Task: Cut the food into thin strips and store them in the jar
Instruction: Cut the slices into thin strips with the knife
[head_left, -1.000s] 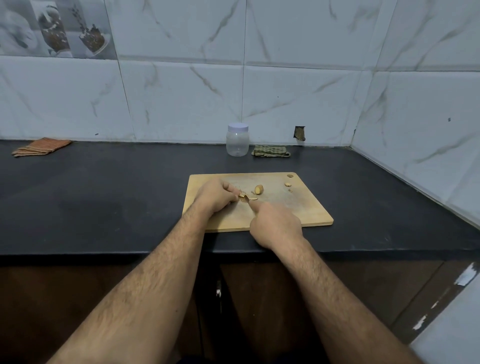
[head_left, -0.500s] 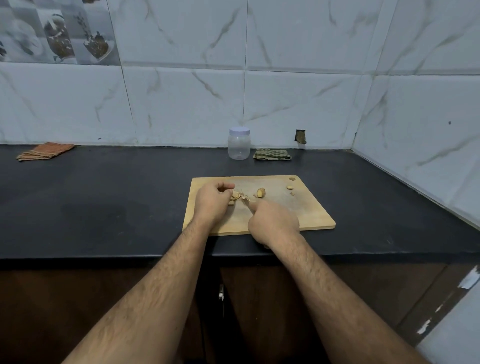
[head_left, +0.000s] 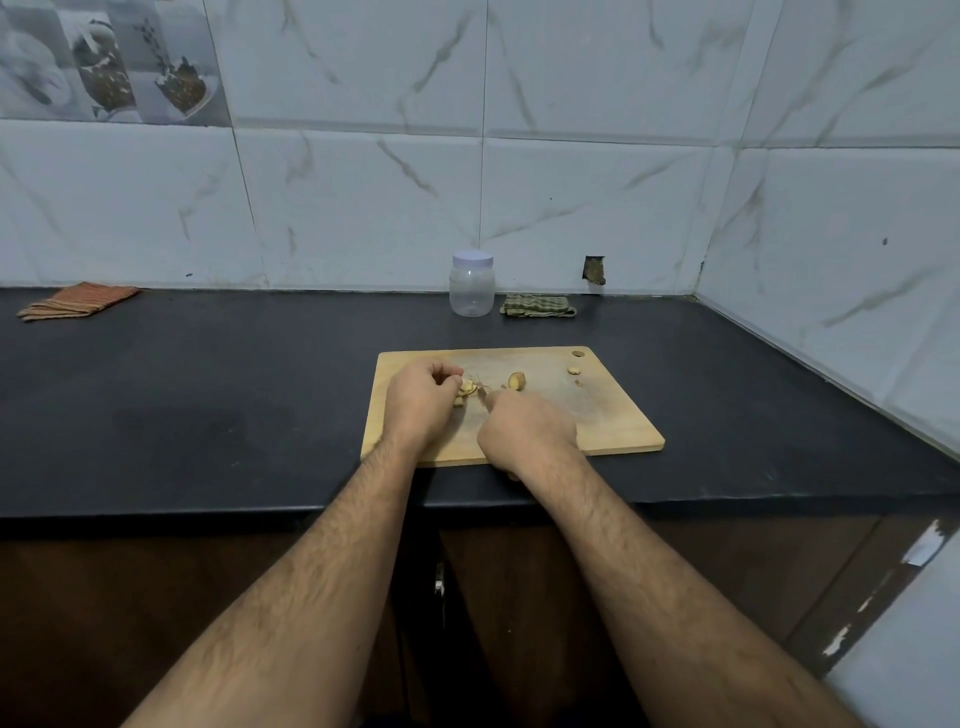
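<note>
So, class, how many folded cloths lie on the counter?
2: an orange cloth at the far left by the wall, and a green checked cloth right of the jar.

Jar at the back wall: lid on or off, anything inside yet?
Lid on: the jar stands upright with its pale cap in place, and its clear body looks empty.

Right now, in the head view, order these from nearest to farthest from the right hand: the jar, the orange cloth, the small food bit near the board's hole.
1. Small food bit, on the board, right of the right hand.
2. Jar, by the back wall.
3. Orange cloth, far left.
</note>
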